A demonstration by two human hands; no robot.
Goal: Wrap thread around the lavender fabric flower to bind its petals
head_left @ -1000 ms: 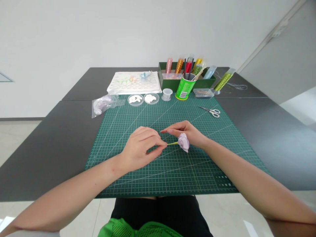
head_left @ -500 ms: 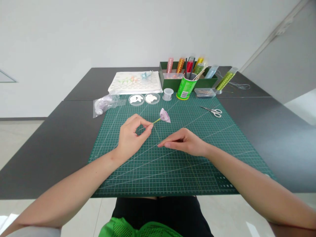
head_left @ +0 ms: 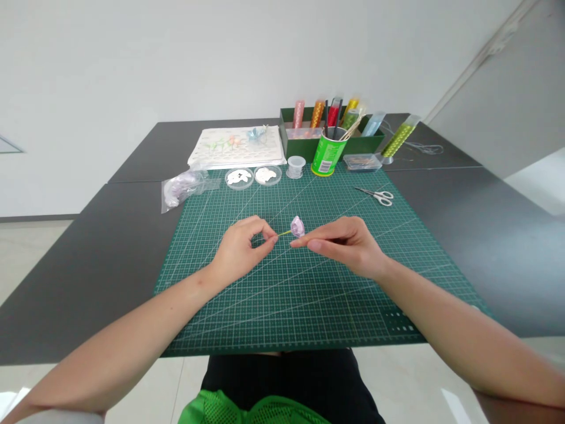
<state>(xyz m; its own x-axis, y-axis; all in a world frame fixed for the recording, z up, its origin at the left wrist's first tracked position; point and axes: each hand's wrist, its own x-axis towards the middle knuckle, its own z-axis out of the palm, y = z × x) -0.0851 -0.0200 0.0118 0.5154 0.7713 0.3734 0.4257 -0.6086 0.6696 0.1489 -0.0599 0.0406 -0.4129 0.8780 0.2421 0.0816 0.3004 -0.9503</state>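
A small lilac flower (head_left: pixel 297 227) on a thin green stem is held above the green cutting mat (head_left: pixel 282 306). My left hand (head_left: pixel 245 244) pinches the end of the stem between thumb and fingertips, with the flower head pointing right. Just right of the flower is my right hand (head_left: pixel 346 242), its fingers pressed together and their tips at the lower edge of the bloom. Whether those fingertips grip something thin is too small to make out.
Behind the hands lie two dishes of white pieces (head_left: pixel 239 178), a clear spool (head_left: pixel 295 167), a green can (head_left: pixel 328 154) of sticks and scissors (head_left: pixel 379 196). Further back are white sheets (head_left: pixel 238 154) and a dark green box (head_left: pixel 304 147). A plastic bag (head_left: pixel 180 188) lies left.
The flower has come lower and its stem lies flatter. My right hand has moved up and right, to the flower head. The view has shifted slightly.
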